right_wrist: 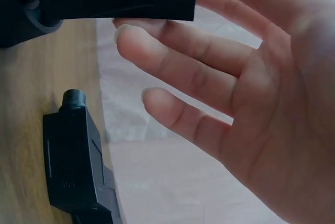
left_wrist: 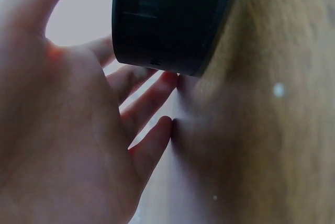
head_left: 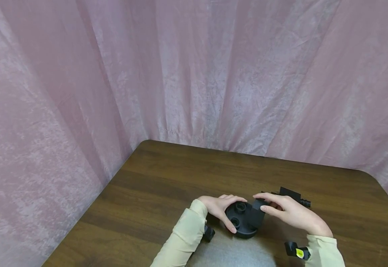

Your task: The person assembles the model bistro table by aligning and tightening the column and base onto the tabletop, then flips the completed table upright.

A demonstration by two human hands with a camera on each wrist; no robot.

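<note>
Left hand [head_left: 218,207] wraps the round black base [head_left: 243,223] on the table [head_left: 130,207], two sockets [head_left: 240,207] showing uncovered; a black block [head_left: 256,216] stands over its right side, pinched by the right hand [head_left: 292,213], seating unclear; farther right, another black part [head_left: 290,193] lies unattached.

Well short of the worktop's [head_left: 180,167] far edge, the left hand [head_left: 218,207] curves, thumb spread wide from its fingers; the right hand [head_left: 293,212], nearer the right edge, pinches between thumb and fingertips.
</note>
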